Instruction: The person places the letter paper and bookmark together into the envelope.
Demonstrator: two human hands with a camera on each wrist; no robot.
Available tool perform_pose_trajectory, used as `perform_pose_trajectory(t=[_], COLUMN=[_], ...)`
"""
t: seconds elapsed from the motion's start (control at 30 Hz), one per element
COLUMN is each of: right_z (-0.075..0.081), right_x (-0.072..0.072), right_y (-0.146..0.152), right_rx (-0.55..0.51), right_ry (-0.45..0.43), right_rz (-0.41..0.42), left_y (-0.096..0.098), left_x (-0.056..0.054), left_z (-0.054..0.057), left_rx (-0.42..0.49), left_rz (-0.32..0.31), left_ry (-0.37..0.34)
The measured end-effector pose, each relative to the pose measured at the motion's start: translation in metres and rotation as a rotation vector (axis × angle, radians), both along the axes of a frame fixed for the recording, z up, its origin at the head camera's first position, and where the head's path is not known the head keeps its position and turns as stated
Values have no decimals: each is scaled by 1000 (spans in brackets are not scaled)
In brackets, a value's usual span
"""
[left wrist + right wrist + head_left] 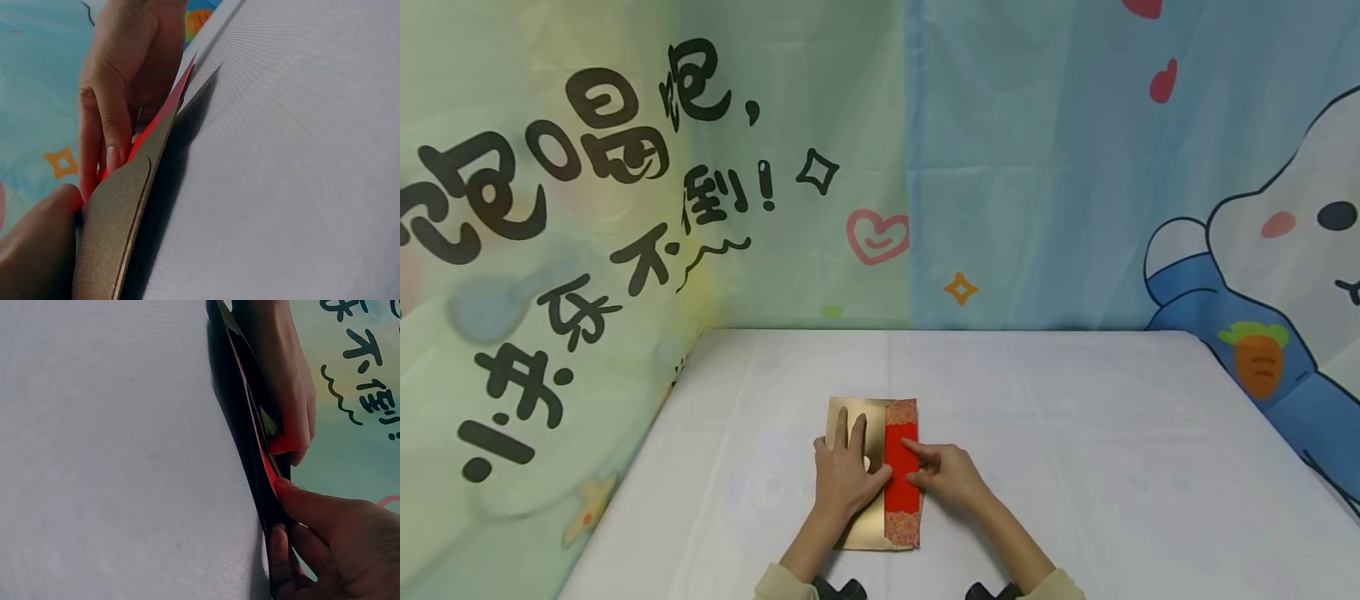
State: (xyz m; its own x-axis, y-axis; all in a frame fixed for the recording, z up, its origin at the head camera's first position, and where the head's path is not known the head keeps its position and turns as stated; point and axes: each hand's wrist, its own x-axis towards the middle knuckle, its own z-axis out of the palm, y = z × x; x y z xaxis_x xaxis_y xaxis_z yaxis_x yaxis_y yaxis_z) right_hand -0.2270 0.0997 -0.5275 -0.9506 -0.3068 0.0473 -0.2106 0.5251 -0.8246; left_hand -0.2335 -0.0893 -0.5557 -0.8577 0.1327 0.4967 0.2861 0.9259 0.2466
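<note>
A flat gold-and-red folded card (874, 521) lies on the white table, its long side pointing away from me. Gold covers its left part; down the right runs a bright red panel (901, 492) with patterned ends. My left hand (846, 477) rests on the gold part with fingers extended, thumb reaching the red panel. At the right edge, my right hand (951, 477) pinches the red panel between thumb and fingers, seen closer in the right wrist view, where the card's layers stand slightly apart. In the left wrist view, the gold board (119, 219) hides most of the left hand.
A white cloth (1075, 433) covers the table around the card. Behind it hangs a printed curtain (1022, 167) with hearts and a cartoon figure, and another with dark lettering runs along the left. Dark wrist straps (842, 590) show at the bottom.
</note>
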Motion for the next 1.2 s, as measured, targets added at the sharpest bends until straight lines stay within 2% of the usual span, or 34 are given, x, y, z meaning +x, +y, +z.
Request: perform_pose_trajectory(t=[0.17, 0.27, 0.4, 0.5, 0.63, 0.87, 1.0, 1.2], right_z=[1, 2, 3, 2, 1, 0, -2, 3], right_x=[0, 2, 5, 5, 3, -1, -2, -1], right_y=[-1, -3, -2, 1, 6, 5, 0, 0], right_rx=[64, 134, 270, 366, 417, 380, 416, 503], right_ry=[50, 136, 296, 377, 372, 324, 347, 386], right_rz=[45, 29, -6, 28, 125, 228, 232, 184], left_y=[0, 0, 0, 1, 0, -1, -1, 0], left_x=[0, -1, -1, 0, -1, -3, -3, -3], left_z=[0, 0, 0, 0, 0, -1, 0, -2], left_rx=[3, -2, -11, -15, -15, -17, -4, -4], left_rz=[9, 6, 5, 7, 8, 8, 8, 3], left_ry=[-3, 6, 9, -1, 2, 3, -15, 30])
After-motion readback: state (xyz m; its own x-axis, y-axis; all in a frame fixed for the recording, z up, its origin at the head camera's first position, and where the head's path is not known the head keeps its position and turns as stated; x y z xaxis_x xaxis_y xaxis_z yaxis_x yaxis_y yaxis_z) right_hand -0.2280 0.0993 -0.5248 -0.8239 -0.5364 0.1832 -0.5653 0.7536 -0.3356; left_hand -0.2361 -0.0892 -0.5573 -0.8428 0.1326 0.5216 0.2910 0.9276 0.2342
